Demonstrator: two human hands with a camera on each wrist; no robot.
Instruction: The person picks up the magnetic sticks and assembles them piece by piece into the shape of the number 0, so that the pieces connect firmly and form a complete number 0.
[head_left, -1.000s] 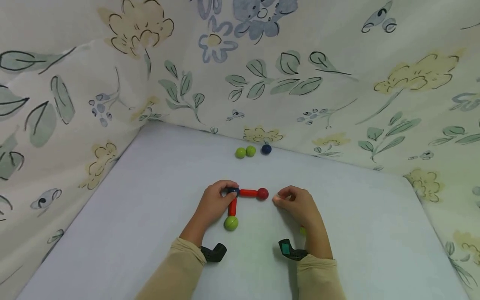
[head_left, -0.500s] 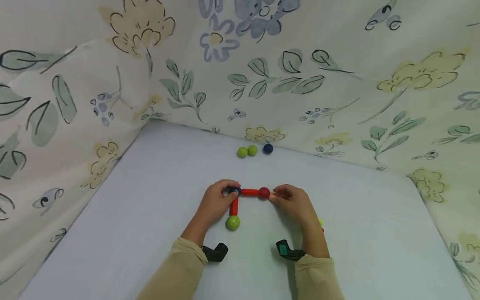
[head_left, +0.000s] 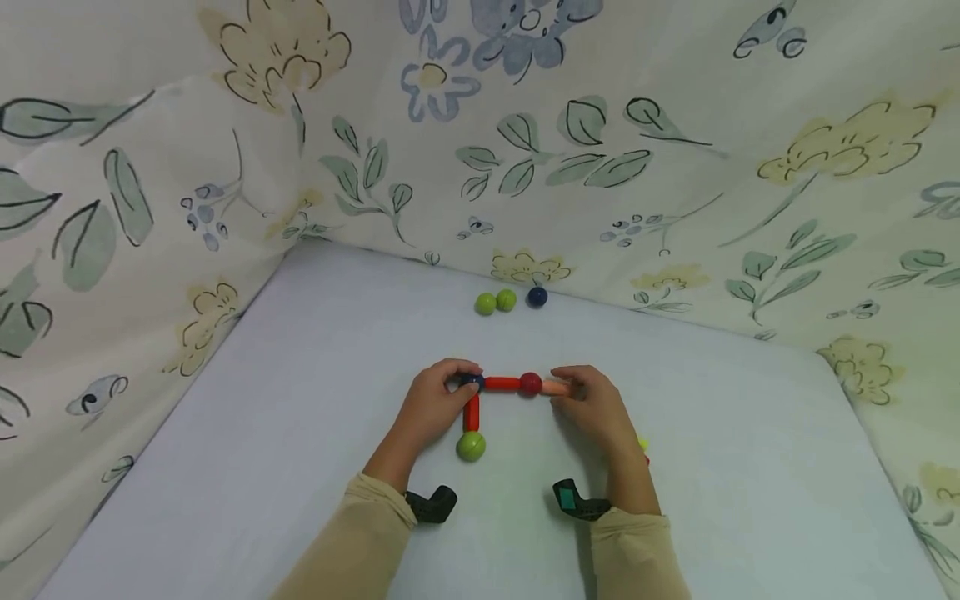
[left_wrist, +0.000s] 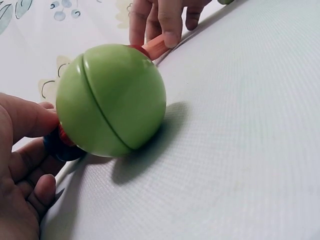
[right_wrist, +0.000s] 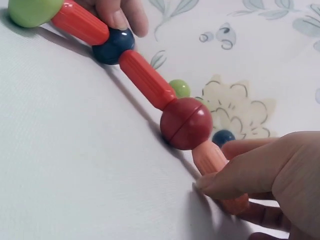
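Observation:
My left hand [head_left: 431, 408] holds a dark blue ball [right_wrist: 114, 46] between thumb and fingers. From that ball one red rod [head_left: 502, 383] runs right to a red ball [head_left: 530, 383]. A second red rod [right_wrist: 80, 22] comes toward me and ends in a light green ball [head_left: 471, 446], which looms large in the left wrist view. Thumb and fingers of my right hand [head_left: 596, 408] pinch an orange ribbed rod [right_wrist: 210, 159]. Its near end meets the red ball, in line with the first red rod; my fingers partly cover its other end.
Toward the back of the white table [head_left: 337, 333] lie two green balls [head_left: 486, 303] and a dark blue ball [head_left: 537, 297]. A yellow piece [head_left: 642, 444] and something red peek out beside my right forearm. Flower-printed cloth [head_left: 420, 192] rises behind and at the sides.
My right hand has brought the orange rod leftward to the red ball, and its fingers have since slid back right along the rod, showing more of it. The left hand keeps its hold.

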